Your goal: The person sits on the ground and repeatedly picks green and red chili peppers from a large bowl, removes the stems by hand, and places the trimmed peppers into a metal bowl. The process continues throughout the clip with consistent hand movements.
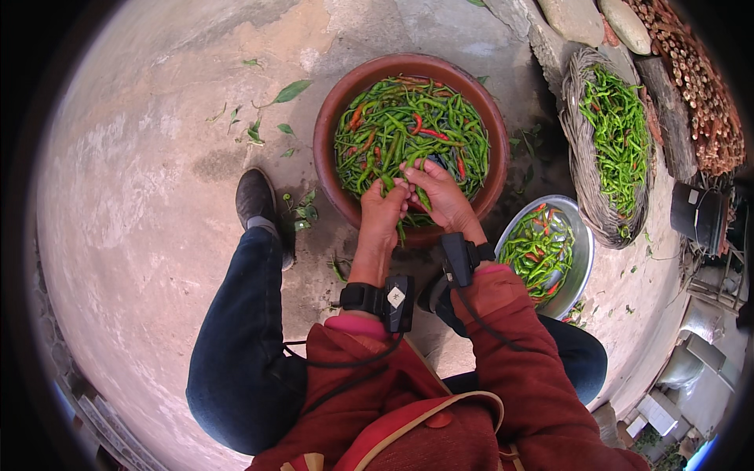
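Note:
A round reddish-brown basin (330, 126) on the ground before me holds many green chili peppers (389, 118) in water, with some red and orange ones among them. Over its near side, my left hand (384, 209) grips green peppers between thumb and fingers. Close beside it, my right hand (439, 191) pinches green chili peppers (422, 198) too, its fingertips almost meeting the left ones. Exactly how many peppers each hand has is hidden by the fingers. Both wrists wear black strapped devices with cables.
To the right stands a metal bowl (583, 235) of green and red peppers. Beyond it, a woven basket (580, 153) of green peppers leans near stones (571, 20), a log (665, 118) and bundled stalks (701, 88). A black bucket (698, 215) sits farther right. Loose leaves (291, 92) litter the concrete.

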The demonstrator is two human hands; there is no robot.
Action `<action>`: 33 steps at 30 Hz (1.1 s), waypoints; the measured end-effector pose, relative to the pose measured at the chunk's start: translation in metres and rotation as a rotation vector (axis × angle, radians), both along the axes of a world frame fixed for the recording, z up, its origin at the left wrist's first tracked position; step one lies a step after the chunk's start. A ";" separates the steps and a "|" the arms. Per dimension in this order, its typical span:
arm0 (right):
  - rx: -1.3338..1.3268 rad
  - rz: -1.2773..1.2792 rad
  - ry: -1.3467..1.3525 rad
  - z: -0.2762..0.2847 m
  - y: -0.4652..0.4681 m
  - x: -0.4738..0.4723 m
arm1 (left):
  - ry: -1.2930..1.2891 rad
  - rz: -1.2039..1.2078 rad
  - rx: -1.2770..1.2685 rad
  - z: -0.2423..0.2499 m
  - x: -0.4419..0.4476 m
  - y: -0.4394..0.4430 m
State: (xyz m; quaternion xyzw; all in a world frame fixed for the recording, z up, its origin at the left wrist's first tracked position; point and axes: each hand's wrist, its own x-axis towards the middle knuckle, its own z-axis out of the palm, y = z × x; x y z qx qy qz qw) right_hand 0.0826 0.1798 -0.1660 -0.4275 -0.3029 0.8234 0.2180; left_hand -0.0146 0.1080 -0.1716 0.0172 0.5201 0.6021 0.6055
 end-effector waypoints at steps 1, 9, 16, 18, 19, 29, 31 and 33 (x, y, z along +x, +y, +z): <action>-0.020 0.025 -0.022 -0.001 -0.001 -0.001 | 0.018 -0.013 0.014 0.000 0.000 0.000; 0.213 0.020 -0.273 0.007 0.007 0.003 | 0.315 -0.103 -0.051 -0.016 0.003 -0.003; 0.325 0.302 -0.379 0.008 -0.001 -0.006 | 0.814 -0.271 -0.044 -0.027 0.001 -0.005; 0.285 0.223 -0.339 0.005 0.000 -0.004 | 0.751 -0.285 -0.027 -0.022 0.001 -0.004; 0.271 0.172 -0.361 0.005 0.003 -0.001 | 0.653 -0.290 -0.015 -0.019 0.002 -0.004; 0.129 0.037 -0.269 0.007 0.019 0.025 | -0.182 -0.167 -0.124 -0.001 -0.004 -0.001; 0.111 0.038 -0.227 0.006 0.015 0.022 | -0.113 -0.137 -0.098 -0.002 -0.003 -0.002; 0.109 0.046 -0.197 0.005 0.012 0.019 | -0.056 -0.118 -0.075 -0.003 -0.001 -0.002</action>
